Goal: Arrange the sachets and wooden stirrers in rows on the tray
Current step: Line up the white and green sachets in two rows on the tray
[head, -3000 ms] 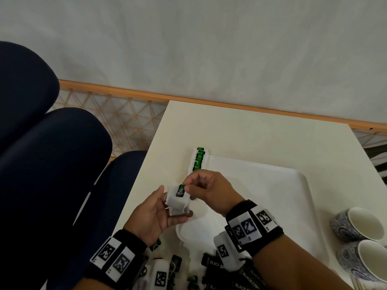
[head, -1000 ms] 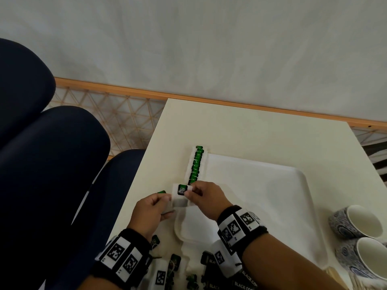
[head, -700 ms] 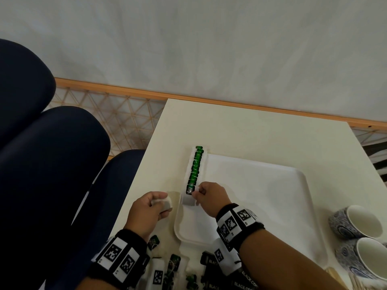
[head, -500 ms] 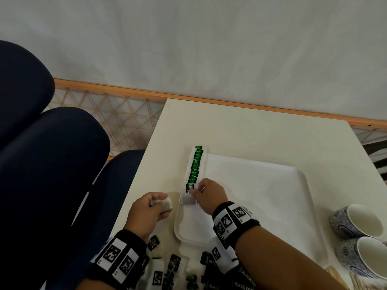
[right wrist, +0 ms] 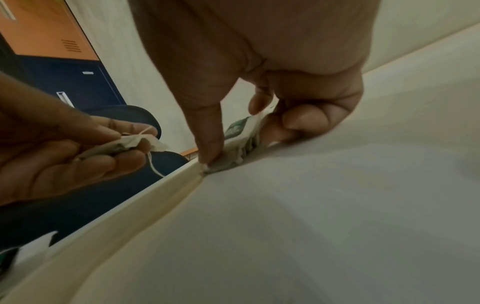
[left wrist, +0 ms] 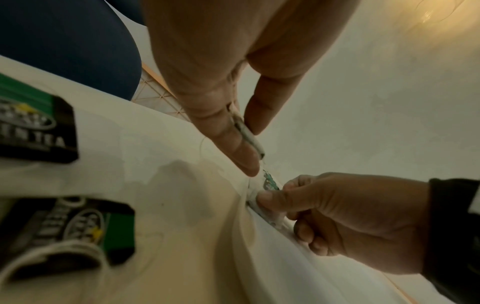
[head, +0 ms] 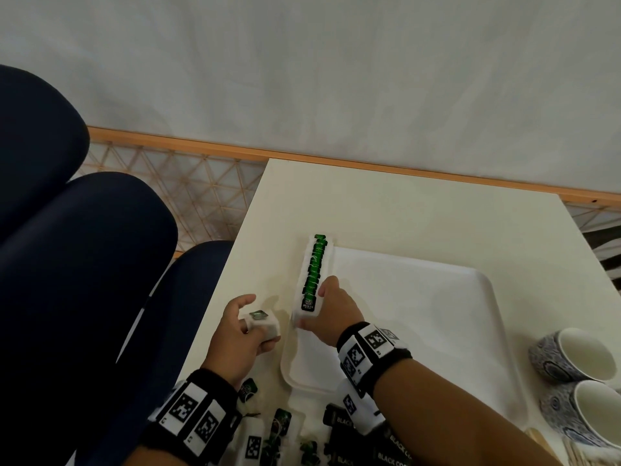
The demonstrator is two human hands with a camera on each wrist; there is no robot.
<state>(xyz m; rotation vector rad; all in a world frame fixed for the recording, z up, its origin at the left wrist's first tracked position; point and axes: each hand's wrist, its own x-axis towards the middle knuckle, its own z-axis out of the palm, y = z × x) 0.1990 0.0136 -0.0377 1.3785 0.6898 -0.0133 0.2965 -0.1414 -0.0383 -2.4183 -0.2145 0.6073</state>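
- Pressing at the near end of the row of sachets (head: pixel 314 274), the right hand (head: pixel 331 312) is seen with thumb and fingers pinched on the newest sachet (head: pixel 308 306), which lies inside the left edge of the tray (head: pixel 437 331).
- Three seconds ago this sachet was held in the air between both hands, in front of the tray; now it is laid down in line with the others, so the green row is made longer by one piece.
- In the right wrist view the thumb is pushed against the tray rim and the fingers are curled on the sachet (right wrist: pixel 239 142), so it is judged that the piece is being squared to the row and is not released yet.
- The left hand (head: pixel 240 338) was moved away to the surface (head: pixel 403 210), just beside the left edge of the tray, and a small stack of sachets (head: pixel 260 326) is kept pinched in it, ready for the next placing.
- More sachets (head: pixel 280 428), green and black ones, are lying loose at the near edge of the surface, outside the tray.
- Two patterned cups (head: pixel 571 359) are standing at the right edge of the surface, well apart from the row.
- Only one row is begun and most of the tray is free, so it is judged that the task is in its early part; whether the stirrers are in view cannot be told for sure.
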